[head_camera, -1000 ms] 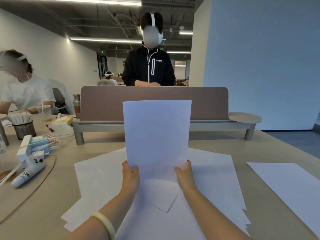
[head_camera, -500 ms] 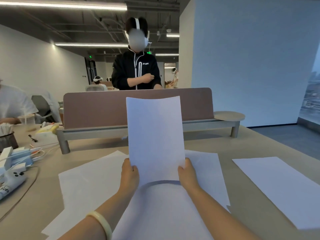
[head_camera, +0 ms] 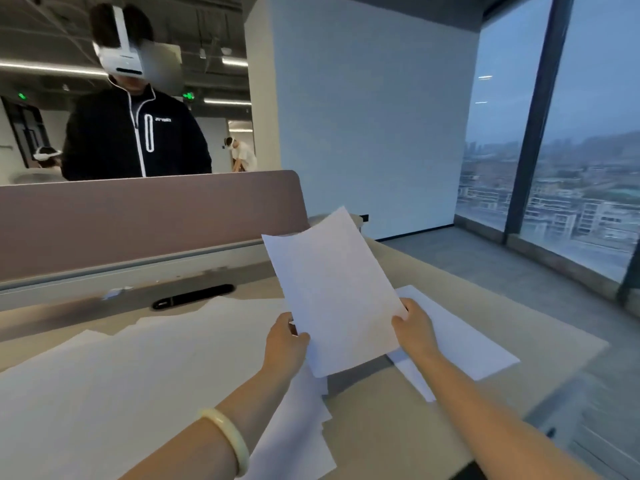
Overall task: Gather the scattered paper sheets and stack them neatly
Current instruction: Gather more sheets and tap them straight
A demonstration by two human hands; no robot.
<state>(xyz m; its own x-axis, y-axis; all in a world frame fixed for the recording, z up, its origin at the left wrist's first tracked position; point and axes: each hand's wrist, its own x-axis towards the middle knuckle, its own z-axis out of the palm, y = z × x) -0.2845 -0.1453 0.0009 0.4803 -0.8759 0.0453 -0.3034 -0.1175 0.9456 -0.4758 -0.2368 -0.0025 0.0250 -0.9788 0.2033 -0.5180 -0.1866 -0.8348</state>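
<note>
White held sheet [head_camera: 336, 292], one as far as can be told, tilts above the beige table [head_camera: 381, 427], with the left hand [head_camera: 285, 336] and the right hand [head_camera: 412, 327] each pinching a lower corner. Under the right hand lie one or two flat sheets [head_camera: 467, 341]; leftward spreads an overlapping pile [head_camera: 138, 368], past counting. Beyond stand one black slot [head_camera: 194, 296], one mauve divider [head_camera: 138, 216] and one person in a black jacket [head_camera: 135, 133].

A person in a black jacket [head_camera: 135, 140] stands behind the brown divider [head_camera: 138, 220] on the beige table [head_camera: 388, 427], near a window [head_camera: 588, 133].
</note>
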